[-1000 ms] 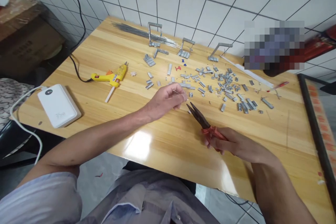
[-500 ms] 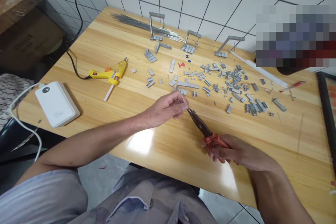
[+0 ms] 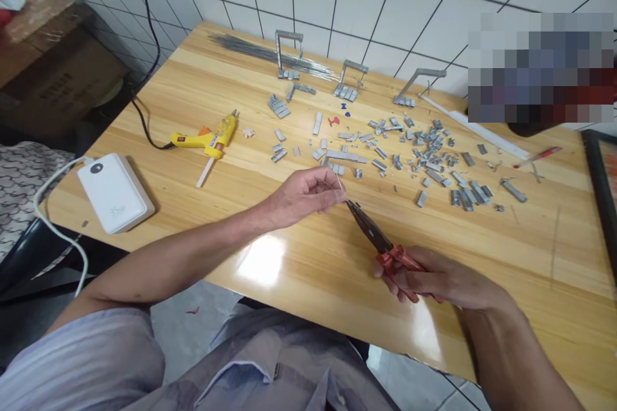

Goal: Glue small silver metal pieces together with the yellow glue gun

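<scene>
Between thumb and fingers, my left hand [image 3: 308,191] pinches a thin wire [image 3: 339,181] over the front middle of the table. My right hand [image 3: 429,275] is wrapped round the red handles of long-nose pliers [image 3: 373,232]. The dark jaws point up and left, their tips meeting the wire beside my left fingertips. Whether the jaws are fully closed on it is too small to tell. Just behind my left hand lie a long grey strip [image 3: 346,156] and a few short grey pieces [image 3: 336,169].
Scattered grey metal-like pieces [image 3: 434,141] cover the right middle. Three small grey frames [image 3: 355,66] stand along the back near a bundle of wires [image 3: 260,51]. A yellow glue gun [image 3: 212,139] and white power bank [image 3: 116,192] lie left; a red pen [image 3: 537,157] lies right.
The pliers and my right hand have shifted very slightly right and down. My left hand keeps its pinch on the wire. The whole view has moved a little.
</scene>
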Available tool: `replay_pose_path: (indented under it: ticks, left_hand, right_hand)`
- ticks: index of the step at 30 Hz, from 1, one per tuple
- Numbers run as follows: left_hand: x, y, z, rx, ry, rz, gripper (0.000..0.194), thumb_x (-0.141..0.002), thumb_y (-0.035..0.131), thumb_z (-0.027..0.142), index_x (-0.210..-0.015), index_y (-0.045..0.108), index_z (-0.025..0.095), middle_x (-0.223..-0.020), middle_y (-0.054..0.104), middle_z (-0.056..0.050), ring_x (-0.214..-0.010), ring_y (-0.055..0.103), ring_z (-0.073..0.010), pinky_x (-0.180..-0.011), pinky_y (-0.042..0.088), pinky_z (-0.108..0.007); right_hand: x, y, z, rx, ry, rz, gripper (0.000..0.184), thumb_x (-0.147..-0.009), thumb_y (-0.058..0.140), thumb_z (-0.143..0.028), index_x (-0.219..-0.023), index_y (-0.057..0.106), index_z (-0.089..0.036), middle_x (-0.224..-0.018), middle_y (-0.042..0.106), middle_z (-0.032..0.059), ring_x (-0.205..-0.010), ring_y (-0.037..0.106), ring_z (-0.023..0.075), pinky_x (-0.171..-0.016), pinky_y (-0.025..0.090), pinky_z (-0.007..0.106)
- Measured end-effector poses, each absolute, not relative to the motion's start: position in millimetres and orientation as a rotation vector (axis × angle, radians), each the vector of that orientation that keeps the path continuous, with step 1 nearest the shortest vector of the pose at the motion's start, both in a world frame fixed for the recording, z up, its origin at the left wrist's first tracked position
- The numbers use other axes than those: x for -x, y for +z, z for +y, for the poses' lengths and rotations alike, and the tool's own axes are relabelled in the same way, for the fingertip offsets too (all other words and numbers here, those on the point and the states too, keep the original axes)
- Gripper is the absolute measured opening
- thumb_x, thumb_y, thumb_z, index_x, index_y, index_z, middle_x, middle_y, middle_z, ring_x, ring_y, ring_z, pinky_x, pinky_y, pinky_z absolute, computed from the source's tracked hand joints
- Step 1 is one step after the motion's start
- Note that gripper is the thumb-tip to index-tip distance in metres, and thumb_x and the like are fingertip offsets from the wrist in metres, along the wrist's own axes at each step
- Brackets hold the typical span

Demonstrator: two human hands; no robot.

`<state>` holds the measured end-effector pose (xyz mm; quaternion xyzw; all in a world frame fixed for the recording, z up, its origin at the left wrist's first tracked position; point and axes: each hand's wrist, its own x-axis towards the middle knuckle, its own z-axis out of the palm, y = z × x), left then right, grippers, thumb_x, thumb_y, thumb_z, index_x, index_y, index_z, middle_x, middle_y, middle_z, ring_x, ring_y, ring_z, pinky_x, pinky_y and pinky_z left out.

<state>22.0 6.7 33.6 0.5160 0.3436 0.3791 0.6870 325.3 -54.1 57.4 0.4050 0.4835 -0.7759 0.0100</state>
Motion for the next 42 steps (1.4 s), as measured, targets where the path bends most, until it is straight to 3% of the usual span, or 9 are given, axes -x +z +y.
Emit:
replay_pose_path:
  ticks: [13,23,30,36,42]
  left_hand:
    - [-21.2,33.4,8.6,-1.170,0.920,0.681,0.040,-0.077,0.095,0.045,-0.085,0.070,0.015,-0.080,0.070,-0.002,-0.064,0.057,-0.0079,-0.059,0.047,-0.019]
    - [-33.2,28.2,-4.9,-1.185,1.174,0.829,0.036,-0.075,0.096,0.043,-0.081,0.073,0.016,-0.083,0.074,-0.003,-0.076,0.065,-0.0122,-0.071,0.053,-0.024]
    - [-35.9,25.7,-7.6,-0.954,1.033,0.757,0.041,-0.074,0.096,0.047,-0.083,0.072,0.016,-0.072,0.065,0.003,-0.053,0.049,-0.0040,-0.052,0.039,-0.019]
    - [-38.5,31.0,-11.7,-1.021,1.097,0.737,0.036,-0.079,0.093,0.044,-0.078,0.071,0.016,-0.070,0.062,0.003,-0.054,0.047,-0.0041,-0.053,0.039,-0.020]
    - [-40.4,42.8,-15.4,-0.995,1.120,0.847,0.046,-0.074,0.096,0.049,-0.068,0.065,0.016,-0.058,0.053,0.005,-0.053,0.044,-0.0059,-0.053,0.035,-0.021]
  right_hand:
    - [-326.7,38.5,-55.3,-1.070,-2.694,1.379,0.023,-0.093,0.070,-0.035,-0.099,0.069,-0.012,-0.071,0.060,-0.0007,-0.060,0.058,0.0102,-0.052,0.045,0.020]
    - [-322.6,30.0,-60.0,-1.066,-2.745,1.435,0.027,-0.095,0.070,-0.040,-0.095,0.067,-0.014,-0.069,0.058,-0.0014,-0.058,0.055,0.0095,-0.051,0.042,0.020]
    - [-320.6,33.2,-63.2,-1.140,-2.708,1.433,0.033,-0.094,0.072,-0.047,-0.094,0.065,-0.015,-0.071,0.055,-0.0017,-0.060,0.052,0.0092,-0.053,0.041,0.020]
    - [-316.3,37.1,-65.4,-1.182,-2.679,1.443,0.032,-0.089,0.074,-0.046,-0.093,0.064,-0.016,-0.074,0.054,-0.0020,-0.062,0.049,0.0100,-0.054,0.039,0.022]
    - [-310.3,44.1,-72.5,-1.425,-2.478,1.681,0.025,-0.089,0.070,-0.043,-0.090,0.060,-0.020,-0.078,0.054,-0.0016,-0.064,0.044,0.0119,-0.058,0.038,0.025]
